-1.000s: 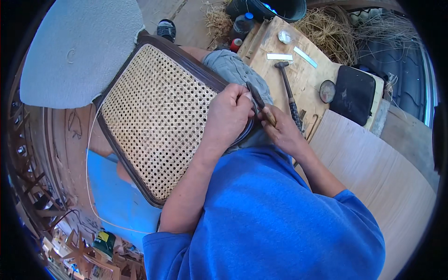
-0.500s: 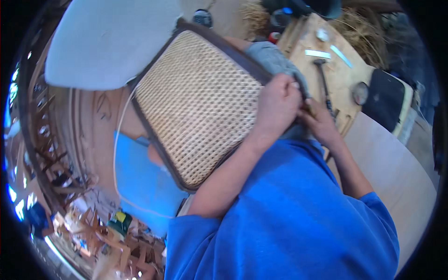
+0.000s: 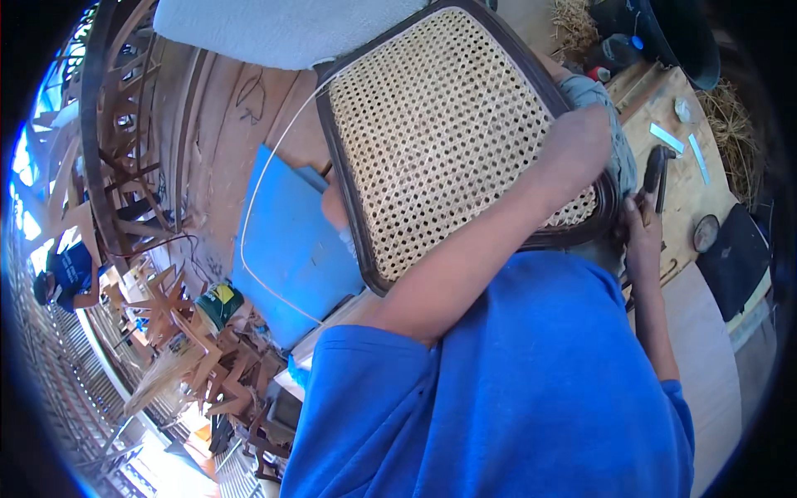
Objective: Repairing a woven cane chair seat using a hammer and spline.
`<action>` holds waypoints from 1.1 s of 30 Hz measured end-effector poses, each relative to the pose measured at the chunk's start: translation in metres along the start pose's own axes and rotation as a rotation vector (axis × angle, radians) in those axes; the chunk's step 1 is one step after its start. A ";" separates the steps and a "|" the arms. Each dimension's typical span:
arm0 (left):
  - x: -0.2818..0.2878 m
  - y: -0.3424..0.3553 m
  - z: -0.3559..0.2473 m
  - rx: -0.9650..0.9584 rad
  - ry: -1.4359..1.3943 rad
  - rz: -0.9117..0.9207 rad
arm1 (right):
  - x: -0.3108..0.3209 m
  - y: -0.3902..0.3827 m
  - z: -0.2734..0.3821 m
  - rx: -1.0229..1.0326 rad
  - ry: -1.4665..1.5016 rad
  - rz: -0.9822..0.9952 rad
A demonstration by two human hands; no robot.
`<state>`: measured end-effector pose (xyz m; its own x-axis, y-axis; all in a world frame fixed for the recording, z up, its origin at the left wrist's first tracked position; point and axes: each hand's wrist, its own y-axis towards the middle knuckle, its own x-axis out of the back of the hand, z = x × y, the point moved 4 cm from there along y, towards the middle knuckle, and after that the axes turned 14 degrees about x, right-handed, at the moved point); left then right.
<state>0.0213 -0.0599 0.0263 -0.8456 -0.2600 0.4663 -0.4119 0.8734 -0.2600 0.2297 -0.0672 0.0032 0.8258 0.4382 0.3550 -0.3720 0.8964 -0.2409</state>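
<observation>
A woven cane panel in a dark wooden frame [image 3: 353, 187] rests tilted across my lap. My left arm reaches over the cane, and my left hand [image 3: 579, 137] is closed at the frame's right edge; it is blurred and its fingertips are hidden. Beyond the frame's lower right corner is my right hand [image 3: 642, 236], closed around a dark, elongated tool [image 3: 652, 176] pointing up and away from me. A hammer [image 3: 663, 154] lies right beside that tool and partly overlaps it in view.
A wooden work board [image 3: 677, 212] on the right carries two pale strips and a small round container [image 3: 706, 233]. Nearby is a black pad [image 3: 737, 261]. A blue panel [image 3: 290, 241] and a loose pale strand [image 3: 246, 224] lie left. Another person [image 3: 70, 278] is at far left.
My right hand has moved away from my left and now holds the dark tool. My left hand stays at the frame's edge. The whole view has shifted, moving the scene rightward.
</observation>
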 end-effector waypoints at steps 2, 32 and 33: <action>0.026 -0.009 0.006 0.002 0.036 -0.003 | 0.006 0.008 0.000 -0.161 -0.032 -0.016; 0.033 -0.023 0.005 0.334 -0.678 0.327 | -0.037 0.043 0.084 0.030 0.056 0.119; 0.034 -0.023 0.005 0.365 -0.776 0.369 | -0.040 0.045 0.088 0.030 0.047 0.112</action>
<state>0.0000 -0.0911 0.0438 -0.8802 -0.3090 -0.3603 -0.0415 0.8063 -0.5901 0.1429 -0.0383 0.0577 0.7972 0.5327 0.2841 -0.4751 0.8439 -0.2492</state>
